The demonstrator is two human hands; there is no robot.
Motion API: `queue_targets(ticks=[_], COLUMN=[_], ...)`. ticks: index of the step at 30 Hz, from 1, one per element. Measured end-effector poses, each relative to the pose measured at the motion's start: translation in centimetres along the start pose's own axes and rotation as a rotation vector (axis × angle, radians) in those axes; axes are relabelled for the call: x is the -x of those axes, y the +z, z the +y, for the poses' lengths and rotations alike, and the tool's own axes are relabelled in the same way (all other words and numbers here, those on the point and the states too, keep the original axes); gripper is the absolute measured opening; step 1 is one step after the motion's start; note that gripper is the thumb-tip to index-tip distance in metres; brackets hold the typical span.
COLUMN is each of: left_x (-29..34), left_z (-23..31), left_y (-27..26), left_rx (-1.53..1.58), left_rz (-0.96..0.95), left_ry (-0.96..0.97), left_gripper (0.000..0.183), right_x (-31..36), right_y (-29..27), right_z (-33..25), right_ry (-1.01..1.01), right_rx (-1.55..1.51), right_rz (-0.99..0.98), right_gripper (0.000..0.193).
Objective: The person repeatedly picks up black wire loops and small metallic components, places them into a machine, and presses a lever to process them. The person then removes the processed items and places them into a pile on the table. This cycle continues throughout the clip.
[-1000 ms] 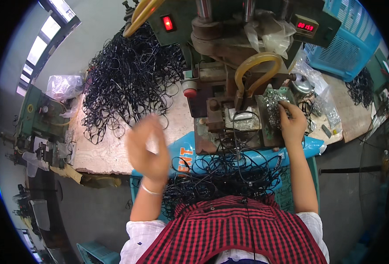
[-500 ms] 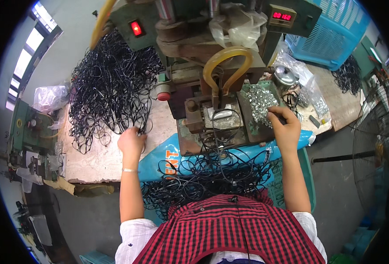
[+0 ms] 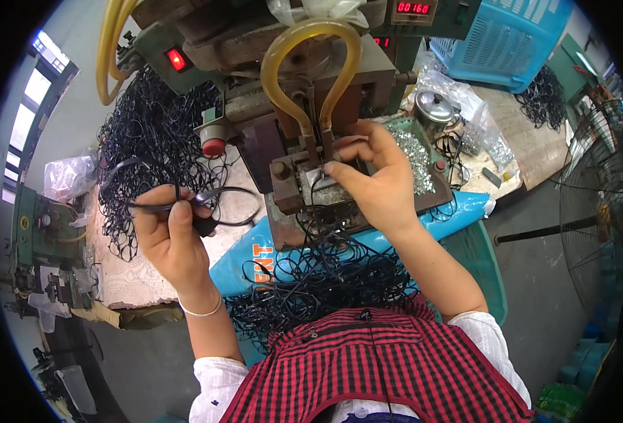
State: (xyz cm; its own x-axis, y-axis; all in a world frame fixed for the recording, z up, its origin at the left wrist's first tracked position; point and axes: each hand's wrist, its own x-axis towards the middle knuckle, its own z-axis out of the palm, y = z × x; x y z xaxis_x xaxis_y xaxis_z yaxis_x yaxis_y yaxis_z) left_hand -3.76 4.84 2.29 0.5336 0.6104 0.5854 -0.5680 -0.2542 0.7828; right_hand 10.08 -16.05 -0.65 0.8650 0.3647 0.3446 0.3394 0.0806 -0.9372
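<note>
My left hand [image 3: 170,229] now pinches a black cord [image 3: 206,226], held left of the press [image 3: 378,92], so one is picked up. My right hand [image 3: 378,176] has left the metal bits [image 3: 417,158] for the press, grip narrow; whether holding anything, I cannot tell.

At upper right, a bright blue plastic crate with slotted sides [image 3: 502,44] sits tilted on a pale wooden workbench [image 3: 537,156]. Nearer, a round silver metal pot with a shiny lid [image 3: 433,109] stands beside crumpled clear plastic bags [image 3: 471,107]. A small dark grey block [image 3: 492,177] lies near the bench's edge. At far right is a large fan with a round black wire guard [image 3: 595,204]. On the left, a puffy clear plastic bag [image 3: 70,178] lies near a green metal machine [image 3: 36,229], below bright, dark-framed windows [image 3: 35,92].
</note>
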Motion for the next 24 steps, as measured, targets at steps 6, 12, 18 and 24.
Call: queue_targets(ticks=[6, 12, 18, 24], left_x=[-3.1, 1.6, 3.1, 3.6], left_z=[0.5, 4.9, 3.3, 2.5], left_y=[3.9, 4.4, 7.7, 7.8], left_rx=[-0.243, 0.156, 0.208, 0.181], left_rz=[-0.245, -0.479, -0.566, -0.481], left_ry=[0.207, -0.478, -1.362, -1.342], left_gripper=[0.019, 0.015, 0.031, 0.032], right_x=[0.7, 1.9, 2.4, 1.2], right_y=[1.4, -4.2, -8.9, -9.3], right_z=[-1.9, 0.3, 9.1, 9.1], right_ry=[0.124, -0.075, -0.166, -0.137], right_rx=[-0.23, 0.311, 1.12, 0.89], right_rz=[-0.015, -0.034, 0.188, 0.295], right_gripper=[0.057, 0.037, 0.015, 0.012])
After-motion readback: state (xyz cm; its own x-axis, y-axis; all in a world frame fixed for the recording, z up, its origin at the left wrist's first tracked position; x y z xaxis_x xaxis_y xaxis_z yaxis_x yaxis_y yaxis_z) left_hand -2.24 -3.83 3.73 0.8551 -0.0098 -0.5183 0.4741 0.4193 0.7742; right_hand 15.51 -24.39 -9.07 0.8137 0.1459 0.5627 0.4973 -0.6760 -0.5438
